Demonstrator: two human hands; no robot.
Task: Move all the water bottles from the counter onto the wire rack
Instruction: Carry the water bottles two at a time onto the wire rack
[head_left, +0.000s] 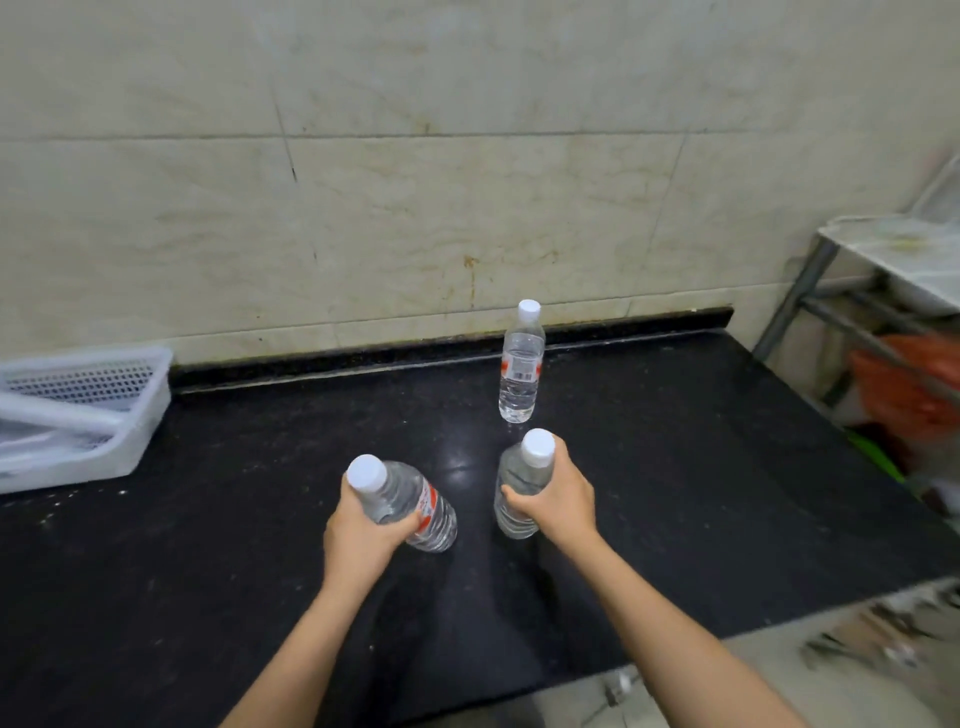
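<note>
A white perforated basket (83, 410) sits left against the beige tiled wall (415, 182), an orange bag (904, 384) far right.

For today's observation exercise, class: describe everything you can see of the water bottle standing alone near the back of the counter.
The water bottle is clear ribbed plastic with a white screw cap and a white-and-red label with a barcode around its middle. Capped, it looks full of water. It stands upright on the black speckled counter, near the tiled wall. Nothing but the counter touches it.
</note>
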